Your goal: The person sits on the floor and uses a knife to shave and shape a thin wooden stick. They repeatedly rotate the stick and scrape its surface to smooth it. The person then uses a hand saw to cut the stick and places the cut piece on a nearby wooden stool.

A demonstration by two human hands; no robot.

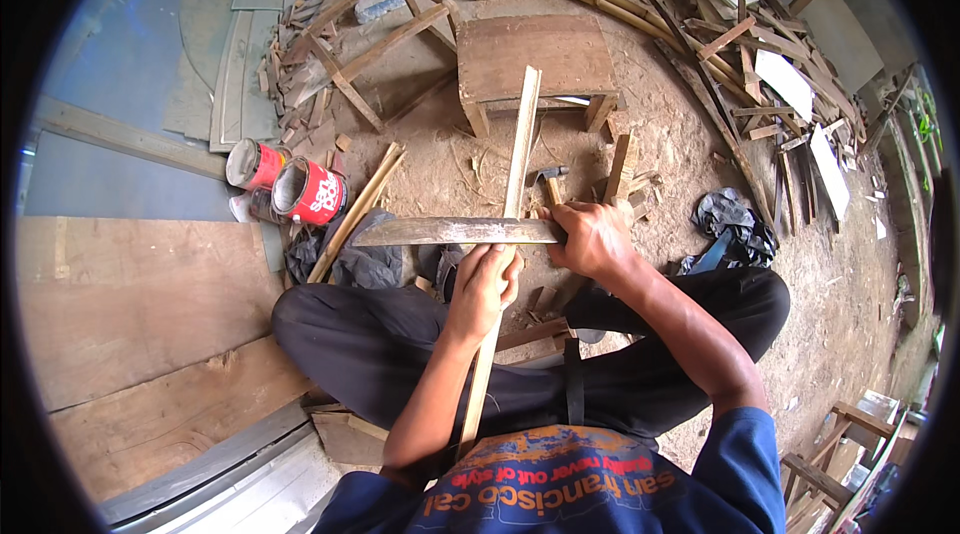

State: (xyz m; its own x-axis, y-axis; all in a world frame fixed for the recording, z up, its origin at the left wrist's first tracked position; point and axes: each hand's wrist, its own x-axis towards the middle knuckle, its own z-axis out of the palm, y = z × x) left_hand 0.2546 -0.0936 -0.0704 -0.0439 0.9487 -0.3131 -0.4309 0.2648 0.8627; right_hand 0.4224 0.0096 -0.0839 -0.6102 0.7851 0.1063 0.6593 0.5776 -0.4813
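My left hand (482, 286) grips a long thin bamboo strip (519, 154) that runs from my lap up toward a low wooden stool (535, 56). My right hand (592, 237) holds the handle of a big knife whose broad grey blade (450, 230) lies crosswise over the strip, pointing left. The blade meets the strip just above my left hand. I sit cross-legged in dark trousers on the dirt floor.
Two red tins (308, 191) lie at the left beside a wooden board (130, 304). A hammer (550, 177) rests on the ground past the blade. Scrap wood and slats (760, 64) pile up at the upper right. A dark cloth (733, 219) lies at the right.
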